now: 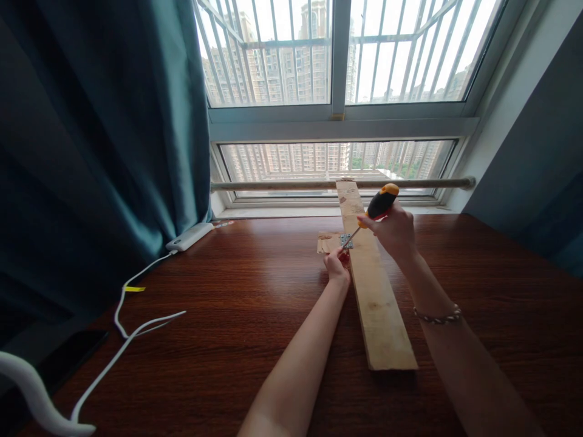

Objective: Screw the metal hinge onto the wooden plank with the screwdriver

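A screwdriver (382,201) with a black and orange handle is gripped in my right hand (397,229), its shaft slanting down to the left. The tip meets a small metal hinge (347,240) that lies across the left edge of a long wooden board (378,303) and a short wooden piece (327,243). My left hand (337,265) is closed just below the hinge, against the board's left side. Something small and red shows at its fingertips, too hidden to name.
The dark red-brown wooden tabletop (255,303) runs up to a barred window with a horizontal rail (282,186), near the board's far end. A white power strip (190,237) and white cables (118,346) lie at left, beside a blue curtain (173,121).
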A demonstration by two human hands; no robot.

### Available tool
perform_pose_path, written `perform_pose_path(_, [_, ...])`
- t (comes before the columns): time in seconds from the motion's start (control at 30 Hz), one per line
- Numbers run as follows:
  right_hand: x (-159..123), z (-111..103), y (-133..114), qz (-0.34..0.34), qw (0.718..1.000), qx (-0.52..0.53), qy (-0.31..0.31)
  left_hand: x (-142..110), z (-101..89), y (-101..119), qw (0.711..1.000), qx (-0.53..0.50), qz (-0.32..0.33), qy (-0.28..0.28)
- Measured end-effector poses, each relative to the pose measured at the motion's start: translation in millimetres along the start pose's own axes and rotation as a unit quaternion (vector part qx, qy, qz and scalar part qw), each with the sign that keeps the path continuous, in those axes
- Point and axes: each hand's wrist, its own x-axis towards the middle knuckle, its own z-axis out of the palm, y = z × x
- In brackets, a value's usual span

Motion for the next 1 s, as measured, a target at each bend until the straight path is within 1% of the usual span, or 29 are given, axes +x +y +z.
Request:
perform_pose_path(0.07, [-1.5,4.2,1.0,0.003,1.0,-0.003,0.02,-0.5,0.0,0.4,1.0,0.007,0.0,-0.006])
perform_pose_path(0.1, [-2.4,6.0,0.8,0.01,1.0,0.017,0.019,-0.9,0.0,0.7,1.0,0.011,0.0,-0.011])
perform_pose_path(0.17, [-3.8,8.4,-0.7,0.032,0.994,0.101,-0.008,-1.5,0.1,1.1,1.0,0.016,-0.003,-0.018])
perform_pose_path(0.2, [-4.1,8.6,-1.7,0.046,0.987,0.153,-0.029,-1.8,0.1,1.3,1.0,0.016,-0.004,-0.02])
perform_pose_path(0.27, [-3.5,6.7,-3.4,0.075,0.961,0.254,-0.076,-2.2,0.3,1.5,1.0,0.017,-0.004,-0.02])
perform_pose_path(0.37, [-0.1,-1.9,-3.8,0.118,0.913,0.363,-0.141,-2.4,0.5,1.2,1.0,0.013,0.003,-0.015])
perform_pose_path(0.47, [3.8,-12.5,-1.6,0.143,0.865,0.432,-0.211,-2.3,0.5,0.5,1.0,0.008,0.014,-0.013])
perform_pose_path(0.53, [5.4,-16.7,0.3,0.149,0.852,0.443,-0.235,-1.9,0.3,-0.1,1.0,0.005,0.02,-0.011])
perform_pose_path(0.6, [5.6,-17.1,1.2,0.148,0.859,0.43,-0.236,-1.4,0.2,-0.7,1.0,0.004,0.022,-0.007])
perform_pose_path(0.67, [4.2,-14.0,0.6,0.136,0.879,0.397,-0.228,-0.9,0.3,-1.0,1.0,0.002,0.023,-0.004])
perform_pose_path(0.73, [1.2,-8.7,-1.7,0.111,0.91,0.343,-0.207,-0.7,0.8,-0.9,1.0,0.0,0.021,0.0])
perform_pose_path(0.77, [-0.7,-5.7,-3.3,0.094,0.931,0.3,-0.188,-0.7,1.1,-0.7,1.0,-0.001,0.019,0.002])
perform_pose_path(0.83, [-5.0,0.3,-6.6,0.059,0.974,0.187,-0.115,-1.1,2.0,-0.1,1.0,-0.002,0.017,0.004])
perform_pose_path(0.87, [-7.0,3.0,-7.9,0.045,0.988,0.128,-0.069,-1.3,2.3,0.2,1.0,-0.003,0.016,0.006])
perform_pose_path(0.93, [-10.4,7.2,-9.2,0.029,0.999,0.043,0.009,-1.5,2.7,0.5,1.0,-0.003,0.016,0.009])
perform_pose_path(0.97, [-11.5,8.7,-9.1,0.029,0.999,0.022,0.033,-1.4,2.6,0.4,1.0,-0.003,0.016,0.01])
perform_pose_path(1.0, [-12.1,9.9,-8.5,0.031,0.998,0.014,0.043,-1.2,2.4,0.3,1.0,-0.003,0.016,0.01])
